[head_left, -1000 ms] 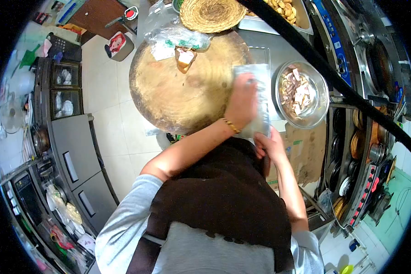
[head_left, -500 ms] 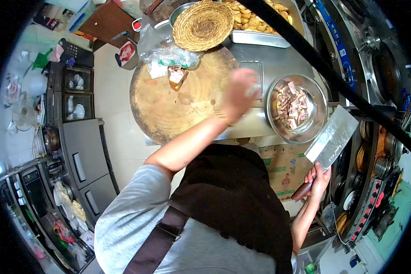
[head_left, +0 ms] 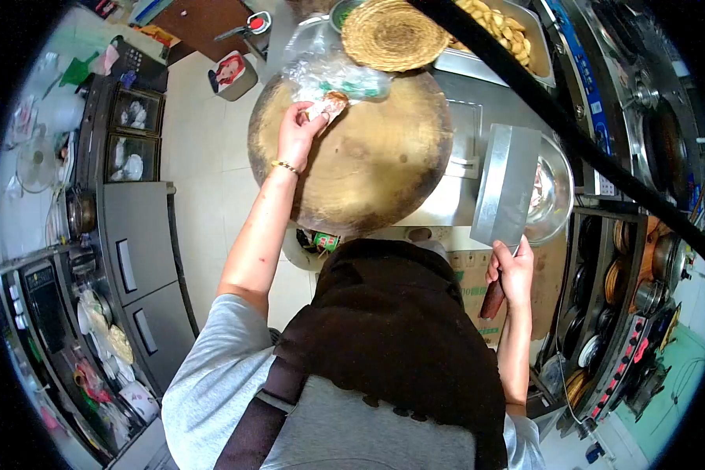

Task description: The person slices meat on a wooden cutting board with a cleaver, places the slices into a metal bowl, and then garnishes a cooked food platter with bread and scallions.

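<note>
A piece of meat (head_left: 334, 105) is pinched in the left hand (head_left: 296, 137) over the chopping block (head_left: 368, 176), beside a plastic bag (head_left: 329, 78). A cleaver (head_left: 507, 184) is gripped in the right hand (head_left: 513, 270); the bowl (head_left: 560, 188), holding meat strips (head_left: 536, 188), is partly hidden by its blade. Beyond, yellowish pieces (head_left: 501, 27) are held in a metal tray (head_left: 474, 68).

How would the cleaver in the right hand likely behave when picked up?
The cleaver is probably stiff, as its broad metal blade looks flat and unbent. It is likely blade-heavy, since the blade looks much larger than the brown handle. The right hand grips close to the blade, which may limit tipping.
</note>
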Tool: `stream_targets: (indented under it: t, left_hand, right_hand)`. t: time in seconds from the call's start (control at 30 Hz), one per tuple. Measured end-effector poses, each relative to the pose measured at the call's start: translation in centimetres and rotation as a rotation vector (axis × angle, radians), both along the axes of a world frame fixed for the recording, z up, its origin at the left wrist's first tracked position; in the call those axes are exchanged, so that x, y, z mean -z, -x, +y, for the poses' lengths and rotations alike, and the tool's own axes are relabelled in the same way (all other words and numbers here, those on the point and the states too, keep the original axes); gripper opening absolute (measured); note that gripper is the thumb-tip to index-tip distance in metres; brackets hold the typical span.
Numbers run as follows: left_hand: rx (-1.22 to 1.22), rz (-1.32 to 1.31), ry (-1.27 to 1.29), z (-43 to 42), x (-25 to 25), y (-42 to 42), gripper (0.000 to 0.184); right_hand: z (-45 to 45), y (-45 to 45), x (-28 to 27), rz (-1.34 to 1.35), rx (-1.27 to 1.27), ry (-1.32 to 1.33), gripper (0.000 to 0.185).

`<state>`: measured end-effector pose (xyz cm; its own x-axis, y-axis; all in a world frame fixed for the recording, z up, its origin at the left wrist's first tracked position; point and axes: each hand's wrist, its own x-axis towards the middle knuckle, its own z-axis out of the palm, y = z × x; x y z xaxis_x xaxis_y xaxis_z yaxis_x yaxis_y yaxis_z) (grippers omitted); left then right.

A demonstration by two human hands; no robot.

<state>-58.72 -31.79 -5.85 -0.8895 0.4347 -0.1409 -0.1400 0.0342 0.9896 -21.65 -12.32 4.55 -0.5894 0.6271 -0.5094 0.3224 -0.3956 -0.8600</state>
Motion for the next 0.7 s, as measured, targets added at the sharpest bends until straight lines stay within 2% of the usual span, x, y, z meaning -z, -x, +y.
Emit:
stream_targets:
  t: [0.03,0.07,0.13,0.23,0.3,0.4,0.43,0.5,0.53,0.57,0.63,0.7]
  left_hand:
    - [0.026,-0.194,-0.135,-1.0,-1.9,-0.8,0.031]
    - [0.016,-0.192,-0.137,-2.1,-2.7,-1.2,0.031]
    - [0.114,-0.451,-0.381,-4.4,-3.9,-1.9,0.029]
    - [0.183,-0.590,-0.486,-7.0,-6.1,-3.3,0.030]
    - [0.153,-0.587,-0.492,-8.4,-6.0,-4.0,0.031]
    - [0.043,-0.231,-0.266,-9.7,-5.2,-5.3,0.034]
    - [0.034,-0.233,-0.269,-9.9,-5.0,-5.8,0.034]
    - [-0.015,0.115,-0.126,-10.0,-4.3,-6.7,0.036]
    - [-0.019,0.187,-0.089,-10.0,-4.1,-7.0,0.038]
    - [-0.060,0.270,0.003,-9.8,-4.0,-7.7,0.036]
    - [-0.133,0.521,0.375,-9.0,-3.9,-8.7,0.034]
    - [-0.161,0.536,0.455,-7.6,-3.5,-9.9,0.033]
  right_hand:
    - [-0.5,0.2,0.2,0.002,-0.012,-0.001,0.008]
    - [-0.9,0.5,0.4,-0.004,-0.030,0.005,0.009]
    - [-1.9,1.0,0.7,-0.020,-0.067,0.013,0.010]
    - [-3.4,2.2,0.2,-0.056,-0.159,0.021,0.010]
    - [-4.2,3.3,0.1,-0.035,-0.208,0.031,0.011]
    - [-5.4,5.4,-0.1,-0.083,-0.369,-0.005,0.016]
    - [-5.7,6.1,0.1,-0.077,-0.433,-0.033,0.018]
    - [-6.7,7.7,-0.2,-0.088,-0.489,-0.042,0.020]
    - [-7.1,8.3,0.0,-0.081,-0.521,-0.066,0.020]
    - [-7.4,8.9,-0.1,-0.088,-0.525,-0.068,0.020]
    - [-7.9,10.0,-0.1,-0.145,-0.602,-0.145,0.019]
    - [-8.4,10.9,0.3,-0.166,-0.627,-0.188,0.018]
